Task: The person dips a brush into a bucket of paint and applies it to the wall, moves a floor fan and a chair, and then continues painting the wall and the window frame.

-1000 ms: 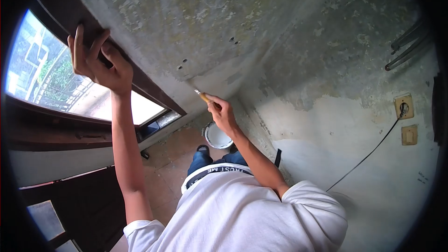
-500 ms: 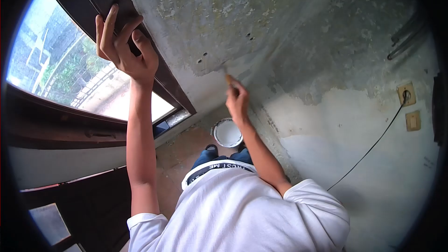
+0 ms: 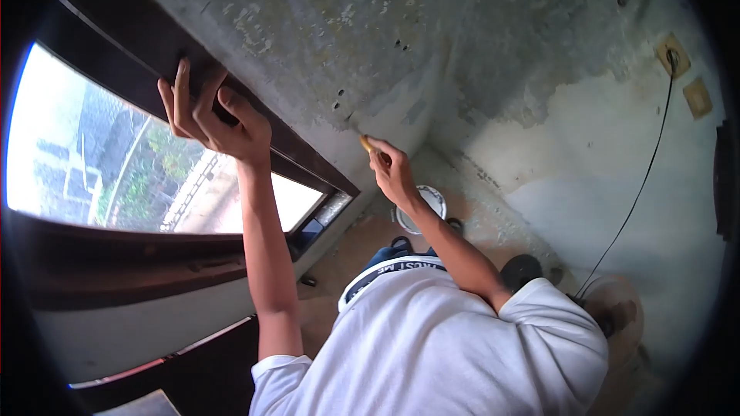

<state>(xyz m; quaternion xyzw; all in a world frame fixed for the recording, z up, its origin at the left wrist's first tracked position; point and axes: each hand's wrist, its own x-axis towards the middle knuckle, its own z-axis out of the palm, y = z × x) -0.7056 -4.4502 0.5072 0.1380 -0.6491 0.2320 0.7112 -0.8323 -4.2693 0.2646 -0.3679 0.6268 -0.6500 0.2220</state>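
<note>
My right hand (image 3: 393,173) is closed round the yellowish handle of a scraper (image 3: 364,141). Its thin blade end meets the patchy wall (image 3: 308,46) just below two small dark holes, where bare grey plaster borders a paler coat. My left hand (image 3: 220,119) is raised against the dark window frame (image 3: 181,46), fingers spread and slightly bent, holding nothing. Below my right hand, on the floor, stands a white bucket (image 3: 432,202), partly hidden by my forearm.
A window pane (image 3: 100,154) fills the left side. On the right wall are a socket (image 3: 669,52) with a black cable (image 3: 644,177) plugged in and a switch plate (image 3: 697,98). A dark round object (image 3: 522,270) lies on the floor near my right elbow.
The view has swung, so the window and wall sit lower at left and the bucket farther right. My right hand and the scraper have shifted slightly along the wall; my left hand stays on the frame.
</note>
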